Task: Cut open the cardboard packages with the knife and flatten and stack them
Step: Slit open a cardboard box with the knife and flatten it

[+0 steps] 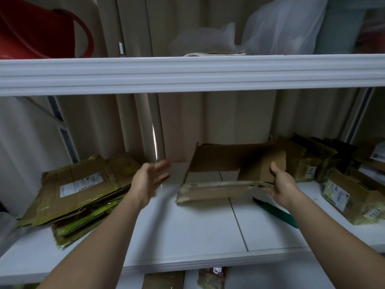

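An opened brown cardboard box [227, 174] stands on the white shelf [187, 232], its flaps spread and its inside showing. My right hand [281, 184] holds the box's right end, thumb on an inner flap and fingers under the front edge. My left hand [150, 180] hovers open and blurred to the left of the box, apart from it. A knife with a green handle [275, 211] lies on the shelf under my right wrist. A stack of flattened cardboard [79, 190] with green tape lies at the left.
Several taped packages [350, 197] sit at the right end of the shelf. A grey upright pole [152, 130] stands behind my left hand. The upper shelf's edge [187, 74] crosses overhead, with plastic bags [281, 28] and a red bucket [37, 28] on it.
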